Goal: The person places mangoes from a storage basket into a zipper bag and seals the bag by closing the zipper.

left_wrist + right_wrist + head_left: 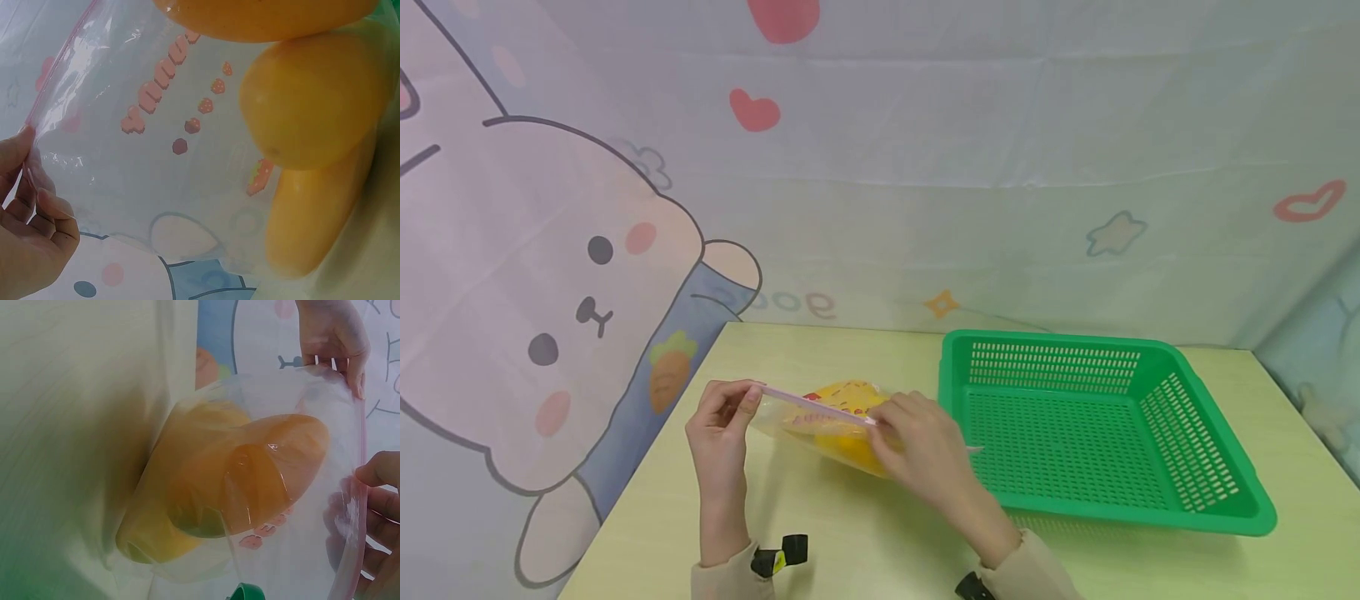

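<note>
A clear zip bag (835, 421) with a pink seal strip and small strawberry prints hangs between both hands over the table. Inside it are several smooth yellow-orange fruits (315, 100) that look like mangoes, gathered toward the bottom of the bag. The left hand (722, 421) pinches the seal strip at its left corner between thumb and fingers. Farther along the same strip, the right hand (928, 442) grips it with its thumb (382, 467) on one side and fingers on the other. A short pink end of the strip sticks out past the right hand.
On the right half of the pale wooden table (820, 546) stands a green plastic basket (1221, 521) with slotted walls, close beside the right hand. A printed cloth (887, 167) with a cartoon rabbit and hearts hangs behind the table and along its left side.
</note>
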A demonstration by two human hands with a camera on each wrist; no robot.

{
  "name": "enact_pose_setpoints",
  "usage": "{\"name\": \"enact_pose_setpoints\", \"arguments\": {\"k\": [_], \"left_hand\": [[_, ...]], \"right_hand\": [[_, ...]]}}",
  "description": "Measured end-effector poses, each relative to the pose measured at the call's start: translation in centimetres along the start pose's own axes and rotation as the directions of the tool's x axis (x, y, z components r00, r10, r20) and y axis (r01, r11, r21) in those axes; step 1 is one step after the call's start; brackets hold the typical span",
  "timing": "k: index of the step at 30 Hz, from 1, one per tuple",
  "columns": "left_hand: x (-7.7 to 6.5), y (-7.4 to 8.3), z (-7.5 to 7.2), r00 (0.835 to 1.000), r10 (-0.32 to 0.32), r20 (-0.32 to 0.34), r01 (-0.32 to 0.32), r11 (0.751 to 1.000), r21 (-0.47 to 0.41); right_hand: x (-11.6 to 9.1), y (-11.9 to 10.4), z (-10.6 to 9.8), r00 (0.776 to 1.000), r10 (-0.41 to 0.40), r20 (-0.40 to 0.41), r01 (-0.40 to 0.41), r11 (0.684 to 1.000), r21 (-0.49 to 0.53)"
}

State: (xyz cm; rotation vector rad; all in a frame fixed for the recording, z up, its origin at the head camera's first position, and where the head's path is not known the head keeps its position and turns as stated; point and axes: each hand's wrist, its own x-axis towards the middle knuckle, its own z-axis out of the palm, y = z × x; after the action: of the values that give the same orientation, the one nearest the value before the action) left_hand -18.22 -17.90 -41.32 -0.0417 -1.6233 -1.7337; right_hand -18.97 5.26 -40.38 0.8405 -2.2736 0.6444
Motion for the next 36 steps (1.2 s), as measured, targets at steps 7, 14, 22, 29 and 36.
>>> {"name": "enact_pose_setpoints", "arguments": {"k": [7, 14, 22, 29, 36], "left_hand": [[0.01, 0.03, 0.02, 1.000, -0.006, 0.002, 0.006, 1.000, -0.006], [0.03, 0.06, 0.02, 1.000, -0.011, -0.006, 0.011, 1.000, 0.003], [0.05, 0.13, 0.06, 1.000, -0.008, -0.005, 0.008, 1.000, 0.008], [0.07, 0.13, 0.10, 1.000, -0.009, -0.001, 0.009, 1.000, -0.001], [0.07, 0.07, 0.01, 1.000, -0.024, -0.013, 0.025, 0.999, 0.034]], "right_hand": [[-0.15, 0.10, -0.01, 1.000, -0.015, -0.021, 0.015, 1.000, 0.006], [-0.39, 0.21, -0.06, 1.000, -0.011, -0.012, 0.011, 1.000, 0.003], [-0.55, 0.43, -0.25, 1.000, -0.009, -0.024, 0.009, 1.000, 0.003], [-0.70, 0.58, -0.45, 1.000, -0.013, -0.024, 0.013, 1.000, -0.005], [-0.99, 0.75, -0.61, 1.000, -0.014, -0.027, 0.014, 1.000, -0.007]]}}
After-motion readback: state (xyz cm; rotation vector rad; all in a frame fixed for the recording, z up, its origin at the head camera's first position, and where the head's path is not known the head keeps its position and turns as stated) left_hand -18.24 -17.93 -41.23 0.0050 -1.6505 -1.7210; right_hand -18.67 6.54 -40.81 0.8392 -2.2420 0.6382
